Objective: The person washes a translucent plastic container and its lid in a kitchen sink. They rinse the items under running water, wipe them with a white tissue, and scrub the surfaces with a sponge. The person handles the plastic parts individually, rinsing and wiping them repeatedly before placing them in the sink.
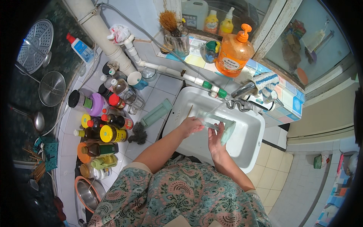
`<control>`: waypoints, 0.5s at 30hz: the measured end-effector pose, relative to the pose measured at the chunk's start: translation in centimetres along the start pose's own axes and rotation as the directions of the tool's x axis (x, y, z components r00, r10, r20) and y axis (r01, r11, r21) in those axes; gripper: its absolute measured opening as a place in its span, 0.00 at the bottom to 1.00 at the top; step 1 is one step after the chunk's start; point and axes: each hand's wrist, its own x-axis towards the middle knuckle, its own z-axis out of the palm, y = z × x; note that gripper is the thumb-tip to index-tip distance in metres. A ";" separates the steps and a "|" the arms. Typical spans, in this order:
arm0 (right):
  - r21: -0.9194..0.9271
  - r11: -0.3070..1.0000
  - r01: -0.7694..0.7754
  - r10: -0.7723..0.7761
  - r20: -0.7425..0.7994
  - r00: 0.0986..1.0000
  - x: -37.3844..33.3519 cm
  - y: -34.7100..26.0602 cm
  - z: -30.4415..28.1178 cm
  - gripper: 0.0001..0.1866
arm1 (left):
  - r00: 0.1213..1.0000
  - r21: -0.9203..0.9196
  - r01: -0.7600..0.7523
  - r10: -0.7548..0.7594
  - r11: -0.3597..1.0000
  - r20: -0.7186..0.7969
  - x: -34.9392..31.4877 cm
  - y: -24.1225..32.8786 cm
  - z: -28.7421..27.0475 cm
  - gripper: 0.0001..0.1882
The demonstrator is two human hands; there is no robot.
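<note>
Over the white sink [174, 125], both my hands are on a pale green, translucent, rectangular container [228, 130]. My left hand [191, 126] pinches its left end with bent fingers. Along the near side, my right hand [216, 138] grips it, thumb and fingers closed around the wall. A thin stream of water seems to fall onto the container from the metal faucet [244, 90]. On the counter left of the sink lies a long pale green tray-like piece [157, 112]. Beside that is a dark grey scrubber [138, 133].
A striped cloth [265, 81] drapes over the faucet. Behind the sink, a large orange pump bottle [235, 53] stands on the ledge near a glass [179, 44] holding a brown brush. Several sauce bottles and jars [113, 133] crowd the left counter, with a metal bowl [89, 192] nearer me.
</note>
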 end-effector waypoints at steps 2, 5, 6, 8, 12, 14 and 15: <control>0.006 1.000 0.010 -0.010 -0.005 1.000 -0.2 0.0 0.4 0.31 | 1.000 0.010 0.010 -0.009 1.000 -0.016 0.2 -0.3 -0.2 0.15; -0.021 1.000 0.006 -0.006 0.009 1.000 -0.3 0.1 0.6 0.30 | 0.997 0.015 0.037 -0.038 0.999 0.066 0.5 -0.2 -0.7 0.17; -0.037 0.999 0.001 -0.001 0.017 1.000 -0.3 0.1 0.6 0.30 | 0.996 0.028 0.038 -0.040 0.999 0.077 0.3 0.2 -0.7 0.17; -0.031 0.997 -0.077 0.076 -0.022 0.997 0.0 -0.5 0.8 0.23 | 0.994 0.055 0.041 -0.046 0.998 0.100 -0.3 0.9 -0.5 0.17; -0.102 0.976 -0.193 0.196 0.023 0.980 -0.5 -1.3 1.9 0.26 | 0.999 0.179 -0.033 0.027 0.983 0.034 -2.5 3.3 0.7 0.19; -0.128 0.960 -0.249 0.255 0.028 0.967 -0.3 -1.1 2.0 0.26 | 0.997 0.268 -0.078 0.076 0.960 0.016 -2.5 3.7 0.6 0.21; -0.139 0.951 -0.275 0.282 0.029 0.959 -0.1 -1.1 1.9 0.26 | 0.994 0.304 -0.107 0.105 0.947 0.022 -2.4 3.7 0.4 0.20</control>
